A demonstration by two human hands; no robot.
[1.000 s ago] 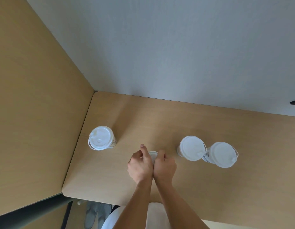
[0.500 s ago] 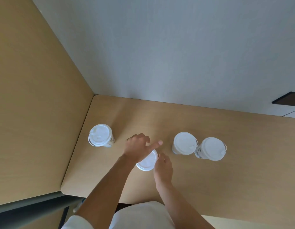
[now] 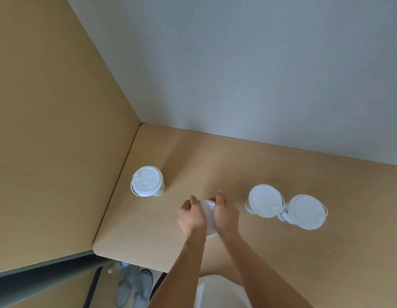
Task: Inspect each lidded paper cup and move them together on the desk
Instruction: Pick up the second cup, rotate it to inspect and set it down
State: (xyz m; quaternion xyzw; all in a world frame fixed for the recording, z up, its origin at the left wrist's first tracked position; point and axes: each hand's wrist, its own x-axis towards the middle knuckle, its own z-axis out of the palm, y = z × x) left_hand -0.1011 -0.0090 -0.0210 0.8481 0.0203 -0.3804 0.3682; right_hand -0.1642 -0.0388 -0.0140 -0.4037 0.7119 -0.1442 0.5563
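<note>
- Cups, four of them with white lids, are what the head view shows on the desk (image 3: 215,165); it is the only view.
- The middle cup (image 3: 209,218) sits between the two hands, its lid mostly hidden by them.
- The left hand (image 3: 191,215) curls around that cup's left side, fingers bent onto the lid rim; it holds the cup.
- The right hand (image 3: 226,213) closes on the cup's right side in the same way, thumb over the lid.
- Whether the cup rests on the desk or is lifted clear, I cannot tell.
- To the right of the hands stand the near paired cup (image 3: 264,200) and the far paired cup (image 3: 305,211), touching or nearly so; that pair looks already gathered.
- To the left of the hands, well apart, the lone cup (image 3: 147,183) stands upright near the desk's edge.
- My judgement: the held cup is under inspection, and roughly half the gathering remains, namely this cup and the lone one.
</note>
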